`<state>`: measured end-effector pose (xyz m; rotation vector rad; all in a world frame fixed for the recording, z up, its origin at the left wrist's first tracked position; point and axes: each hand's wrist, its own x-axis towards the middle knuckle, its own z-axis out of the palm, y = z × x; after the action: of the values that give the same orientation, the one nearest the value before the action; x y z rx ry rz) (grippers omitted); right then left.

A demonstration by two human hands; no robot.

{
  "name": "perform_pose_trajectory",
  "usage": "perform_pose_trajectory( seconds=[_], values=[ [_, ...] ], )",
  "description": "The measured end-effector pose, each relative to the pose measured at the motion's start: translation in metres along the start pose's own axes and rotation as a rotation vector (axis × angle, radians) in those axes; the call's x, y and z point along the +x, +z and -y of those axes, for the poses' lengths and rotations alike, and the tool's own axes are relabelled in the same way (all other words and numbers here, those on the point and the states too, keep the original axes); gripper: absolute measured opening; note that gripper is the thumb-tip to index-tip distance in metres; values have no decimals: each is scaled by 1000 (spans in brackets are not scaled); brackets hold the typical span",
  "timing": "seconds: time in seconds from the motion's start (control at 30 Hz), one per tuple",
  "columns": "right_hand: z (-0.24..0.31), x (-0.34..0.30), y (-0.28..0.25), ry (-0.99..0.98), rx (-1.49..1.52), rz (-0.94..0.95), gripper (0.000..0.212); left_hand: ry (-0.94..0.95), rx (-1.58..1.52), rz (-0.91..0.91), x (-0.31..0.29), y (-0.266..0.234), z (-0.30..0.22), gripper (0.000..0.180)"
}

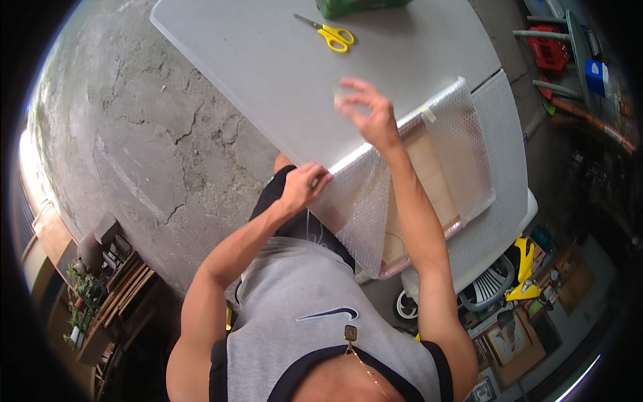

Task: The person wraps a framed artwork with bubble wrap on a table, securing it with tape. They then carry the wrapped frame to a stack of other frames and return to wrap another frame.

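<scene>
A flat rectangular panel with a light brown face lies at the table's near right, partly covered in clear bubble wrap. At the wrap's left corner, my left hand is closed, fingers curled on its edge. My right hand is raised over the table just beyond the wrap's far edge. Its fingers are bent and blurred by motion; a pale smear shows at the fingertips, too unclear to name. A short strip of tape sits on the wrap's far edge. Yellow-handled scissors lie farther off, blades partly open.
The grey folding table carries a green object at its far edge, cut off by the frame. Cracked concrete floor stretches to the left, with stacked wood and plants below. A red crate stands at far right.
</scene>
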<state>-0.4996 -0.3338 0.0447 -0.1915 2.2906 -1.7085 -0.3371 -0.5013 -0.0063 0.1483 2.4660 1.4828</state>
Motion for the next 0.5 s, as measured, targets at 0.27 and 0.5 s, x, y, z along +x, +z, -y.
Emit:
perform_pose_trajectory(
  seconds=[0.27,0.5],
  values=[
    [-42,-105,4,-100,-466,310,10,-91,-176,57,16,-12,-3,24],
    [-58,-107,12,-214,-552,192,12,24,-28,-21,30,-10,-13,17]
  ],
)
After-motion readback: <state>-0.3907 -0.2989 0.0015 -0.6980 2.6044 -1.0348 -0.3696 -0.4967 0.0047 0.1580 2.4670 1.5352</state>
